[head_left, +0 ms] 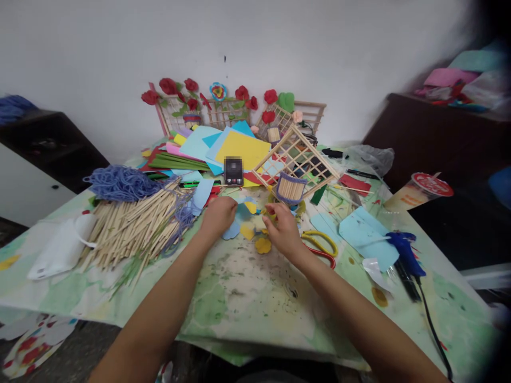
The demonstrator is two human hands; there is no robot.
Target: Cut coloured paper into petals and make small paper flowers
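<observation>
**Blue piece (241,214) between left grip (219,217) and right grip (281,227)**

The table (239,314), under a green and white cloth, spans the view. On its left side spreads a heap of sticks (128,229), with blue yarn (120,182) piled at the heap's far end. Beyond the hands lie overlapping coloured sheets (244,150), a yellow one on top. Right of these a wooden lattice (295,162) stands tilted, a small stick pot (290,189) at its lower part. On the right side are a cup (419,192) and a blue glue gun (405,252), its nozzle over a light blue sheet.

The left grip has its fingers curled in; whether they pinch the blue piece cannot be told. The right grip is partly open, thumb and forefinger apart, just below the lattice. The blue piece lies to the right of the left grip and left of the right one. Scissors (334,244) with red and yellow handles rest just right of the right hand.

A phone (233,173) stands at the near edge of the sheets. Smallest are the cutouts: a yellow flower (262,245) left of the right wrist, and a blue petal (231,231) near the left grip.
</observation>
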